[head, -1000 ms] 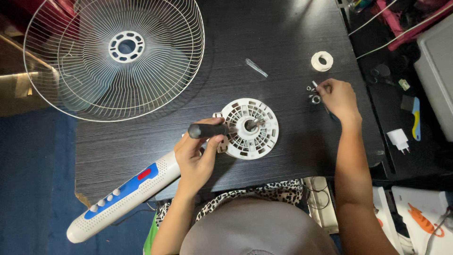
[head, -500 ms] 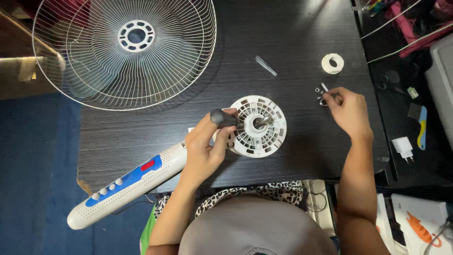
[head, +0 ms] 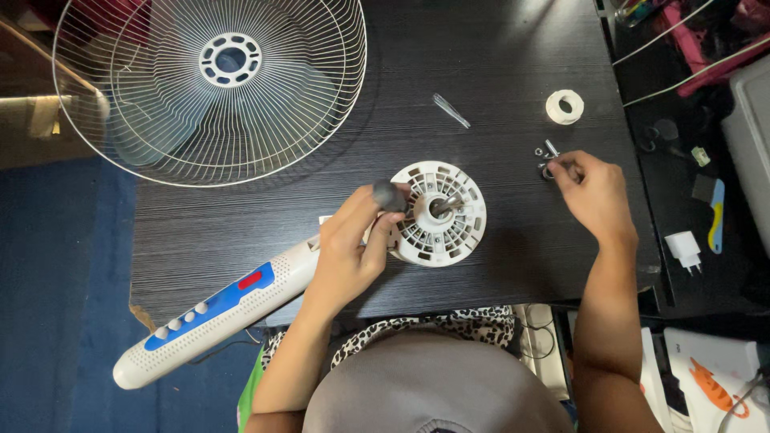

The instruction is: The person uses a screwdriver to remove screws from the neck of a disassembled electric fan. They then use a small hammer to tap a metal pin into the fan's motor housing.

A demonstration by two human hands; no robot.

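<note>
The right hand [head: 592, 192] has crept onto the small screws [head: 547, 152] at right, pinching one; the left hand [head: 353, 248] clamps the dark-handled screwdriver [head: 391, 196], so loose screws could roll off the table [head: 497, 72].

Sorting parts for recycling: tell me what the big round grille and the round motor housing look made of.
Grille: thin wire, probably metal coated glossy white; light glints on the strands. Motor housing: likely matte white moulded plastic, with thick cut-out ribs.

I see my left hand [head: 349, 256] gripping a dark-handled tool [head: 391, 196] at the white motor housing [head: 439, 212], right hand [head: 592, 192] at three o'clock pinching small screws [head: 548, 159], wire fan guard [head: 210, 84] at eleven o'clock on the black counter [head: 481, 56]
</note>
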